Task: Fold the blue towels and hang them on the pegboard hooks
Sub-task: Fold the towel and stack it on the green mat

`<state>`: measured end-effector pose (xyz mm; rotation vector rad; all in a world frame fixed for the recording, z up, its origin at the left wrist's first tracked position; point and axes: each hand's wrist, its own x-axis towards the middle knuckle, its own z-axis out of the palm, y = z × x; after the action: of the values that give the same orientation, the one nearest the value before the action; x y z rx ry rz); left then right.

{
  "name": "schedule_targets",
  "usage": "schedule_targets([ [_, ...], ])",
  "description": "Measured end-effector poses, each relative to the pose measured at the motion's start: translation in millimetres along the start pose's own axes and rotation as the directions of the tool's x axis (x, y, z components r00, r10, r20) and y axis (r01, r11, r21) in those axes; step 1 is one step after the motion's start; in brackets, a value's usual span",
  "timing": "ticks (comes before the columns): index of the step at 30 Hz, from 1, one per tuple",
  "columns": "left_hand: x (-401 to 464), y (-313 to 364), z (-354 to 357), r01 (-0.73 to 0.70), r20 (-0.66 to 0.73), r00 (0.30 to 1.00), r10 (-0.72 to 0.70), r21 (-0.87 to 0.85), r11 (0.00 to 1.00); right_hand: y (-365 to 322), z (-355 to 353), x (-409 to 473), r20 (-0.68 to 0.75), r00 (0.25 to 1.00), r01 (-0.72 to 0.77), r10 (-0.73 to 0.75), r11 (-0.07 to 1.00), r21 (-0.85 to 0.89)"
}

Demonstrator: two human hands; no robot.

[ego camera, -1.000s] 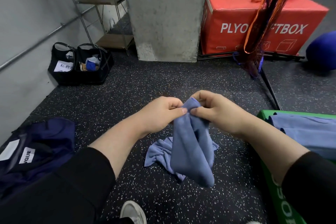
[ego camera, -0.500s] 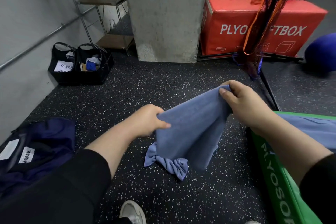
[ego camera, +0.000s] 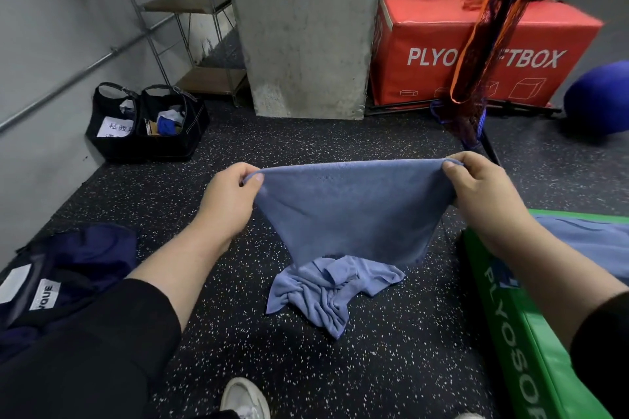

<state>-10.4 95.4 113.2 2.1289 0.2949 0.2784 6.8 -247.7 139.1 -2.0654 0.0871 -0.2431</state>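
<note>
Both hands, left (ego camera: pixel 227 201) and right (ego camera: pixel 478 192), pinch the towel's (ego camera: pixel 350 211) top corners mid-frame. Keep that edge taut and level, then bring the corners together for an even fold.

Two bare forearms reach into view from the bottom corners. Each arm wears a black sleeve pushed up to about the elbow; the left sleeve (ego camera: pixel 102 343) looks loose and soft, and the right sleeve (ego camera: pixel 602 343) shows only as a dark cuff at the frame's edge. The left hand (ego camera: pixel 228 201) and right hand (ego camera: pixel 483 194) are ungloved. Below, the rounded toe of a white sneaker (ego camera: pixel 245 400) shows.
</note>
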Motion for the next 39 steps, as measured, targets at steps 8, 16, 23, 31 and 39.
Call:
schedule_targets([
  [8,-4.5,16.5,30.6,0.358,0.106,0.927,-0.36,-0.538,0.763,-0.2,12.0,0.1,0.145,0.968,-0.222,0.203,0.966,0.133],
  [16,-32.7,44.0,77.3,0.343,0.146,0.939,-0.312,-0.488,0.802,-13.2,49.8,-24.9,0.378,0.88,-0.385,0.289,0.899,0.208],
  [23,-59.4,70.5,98.6,0.073,0.122,0.992,-0.041,-0.277,0.958,-28.6,75.0,-36.0,0.417,0.858,-0.461,0.299,0.806,0.371],
  [31,-60.1,62.5,95.5,-0.078,0.038,0.995,0.088,-0.207,0.975,-24.1,81.3,-33.8,0.398,0.871,-0.447,0.287,0.801,0.399],
  [39,-63.2,68.7,92.5,-0.219,0.291,0.927,0.238,-0.098,0.971,-15.5,72.4,-27.4,0.408,0.874,-0.44,0.265,0.789,0.428],
])
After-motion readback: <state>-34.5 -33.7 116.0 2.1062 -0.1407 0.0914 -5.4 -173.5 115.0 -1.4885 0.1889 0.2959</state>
